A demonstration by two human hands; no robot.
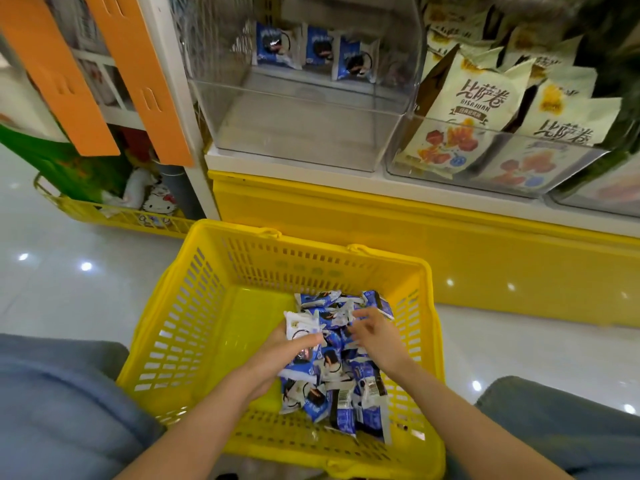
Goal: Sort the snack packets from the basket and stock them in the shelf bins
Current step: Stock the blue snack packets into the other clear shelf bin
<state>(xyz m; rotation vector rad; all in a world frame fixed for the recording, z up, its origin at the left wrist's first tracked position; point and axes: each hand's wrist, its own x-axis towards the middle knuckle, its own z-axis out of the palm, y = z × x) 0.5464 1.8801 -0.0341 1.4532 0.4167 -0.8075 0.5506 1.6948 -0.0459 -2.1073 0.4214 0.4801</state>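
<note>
Filling the right half of the yellow basket point(187, 320), blue cookie packets point(341, 393) lie under the left hand point(282, 356), gripping a few, and the right hand point(375, 332), fingers spread on them; the clear bin point(294, 143) above holds 3 at its back.

- Basket point(207, 306): bright yellow, walls patterned with rows of slots.
- Snack packets point(337, 375): blue and white, dark round biscuit print.
- Shelf bin point(298, 133): clear, colourless.
- Neighbouring bags point(474, 105): cream, dark lettering, orange-red motif.
- Shelf base point(381, 230): yellow.
- Hanging panels point(138, 74): orange.
- Floor point(52, 289): glossy white.
</note>
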